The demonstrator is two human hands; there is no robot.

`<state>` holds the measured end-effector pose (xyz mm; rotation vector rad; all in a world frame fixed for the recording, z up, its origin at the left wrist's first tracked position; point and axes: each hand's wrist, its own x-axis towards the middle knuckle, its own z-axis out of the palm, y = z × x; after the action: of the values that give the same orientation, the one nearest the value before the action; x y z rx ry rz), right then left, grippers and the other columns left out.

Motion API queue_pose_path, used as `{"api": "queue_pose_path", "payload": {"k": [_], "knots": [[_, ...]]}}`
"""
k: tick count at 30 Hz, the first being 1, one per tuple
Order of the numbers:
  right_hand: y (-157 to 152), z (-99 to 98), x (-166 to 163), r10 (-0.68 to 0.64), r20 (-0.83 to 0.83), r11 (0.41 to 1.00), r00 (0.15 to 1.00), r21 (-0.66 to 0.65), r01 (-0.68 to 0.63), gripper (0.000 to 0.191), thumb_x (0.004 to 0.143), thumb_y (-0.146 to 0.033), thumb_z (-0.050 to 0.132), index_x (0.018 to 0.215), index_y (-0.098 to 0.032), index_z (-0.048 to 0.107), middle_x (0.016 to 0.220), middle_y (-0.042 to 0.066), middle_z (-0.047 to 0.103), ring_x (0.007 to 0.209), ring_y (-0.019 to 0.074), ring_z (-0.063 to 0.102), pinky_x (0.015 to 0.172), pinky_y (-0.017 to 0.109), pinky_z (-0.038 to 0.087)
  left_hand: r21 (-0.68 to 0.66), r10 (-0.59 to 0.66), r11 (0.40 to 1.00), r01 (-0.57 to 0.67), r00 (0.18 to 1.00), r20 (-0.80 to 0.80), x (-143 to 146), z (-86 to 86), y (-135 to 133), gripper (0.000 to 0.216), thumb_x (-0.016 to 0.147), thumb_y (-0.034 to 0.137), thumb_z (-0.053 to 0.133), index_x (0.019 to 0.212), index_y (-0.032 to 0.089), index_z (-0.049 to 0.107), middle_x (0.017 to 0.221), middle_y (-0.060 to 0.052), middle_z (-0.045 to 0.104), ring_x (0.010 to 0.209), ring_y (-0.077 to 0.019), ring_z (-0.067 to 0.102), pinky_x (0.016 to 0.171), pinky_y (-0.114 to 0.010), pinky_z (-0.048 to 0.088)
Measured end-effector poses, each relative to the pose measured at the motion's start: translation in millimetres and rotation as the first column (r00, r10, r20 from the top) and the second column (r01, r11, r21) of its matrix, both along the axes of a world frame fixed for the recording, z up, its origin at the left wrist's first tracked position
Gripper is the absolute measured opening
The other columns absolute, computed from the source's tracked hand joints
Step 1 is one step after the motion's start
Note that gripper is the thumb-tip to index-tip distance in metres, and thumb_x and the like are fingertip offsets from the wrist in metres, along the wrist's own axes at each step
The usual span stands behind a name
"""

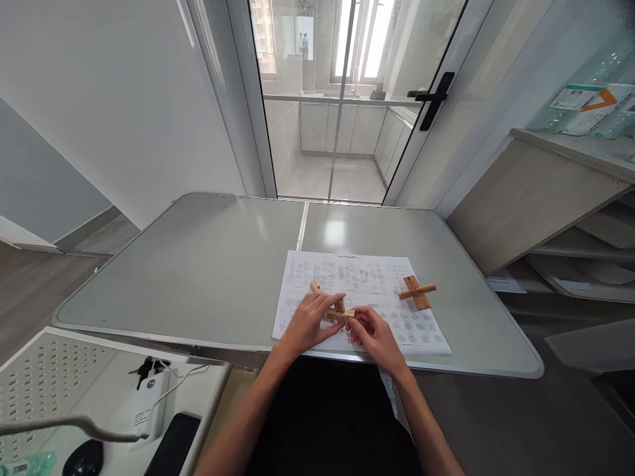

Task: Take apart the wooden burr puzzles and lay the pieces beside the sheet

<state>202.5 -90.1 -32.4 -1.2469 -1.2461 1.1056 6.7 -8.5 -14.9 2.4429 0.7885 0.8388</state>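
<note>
A printed instruction sheet (367,274) lies on the grey table (198,264) near its front edge. On the sheet's left part, my left hand (310,320) and my right hand (374,334) together hold a small wooden puzzle piece assembly (337,309) made of crossed sticks. My left fingers rest over the top of it, and my right fingers pinch its right end. A second wooden cross (417,291) of interlocked sticks lies free on the sheet's right side, apart from both hands.
A white perforated side table (59,370) at lower left carries a white charger with cable (149,403), keys, a black phone (173,446) and a black mouse. Wooden shelves (540,198) stand to the right. A glass sliding door (342,99) is behind the table.
</note>
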Motion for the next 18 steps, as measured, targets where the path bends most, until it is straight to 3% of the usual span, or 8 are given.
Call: {"api": "queue_pose_path", "payload": {"k": [18], "knots": [[-0.8, 5.1, 0.3, -0.003, 0.048, 1.000, 0.999, 0.009, 0.002, 0.037, 0.099, -0.059, 0.061, 0.108, -0.023, 0.059, 0.078, 0.001, 0.069, 0.063, 0.0190, 0.065, 0.062, 0.032, 0.054, -0.032, 0.013, 0.999, -0.013, 1.000, 0.021, -1.0, 2.7, -1.1, 0.061, 0.087, 0.033, 0.078, 0.143, 0.031, 0.053, 0.114, -0.006, 0.070, 0.109, -0.0278, 0.066, 0.101, -0.046, 0.051]]}}
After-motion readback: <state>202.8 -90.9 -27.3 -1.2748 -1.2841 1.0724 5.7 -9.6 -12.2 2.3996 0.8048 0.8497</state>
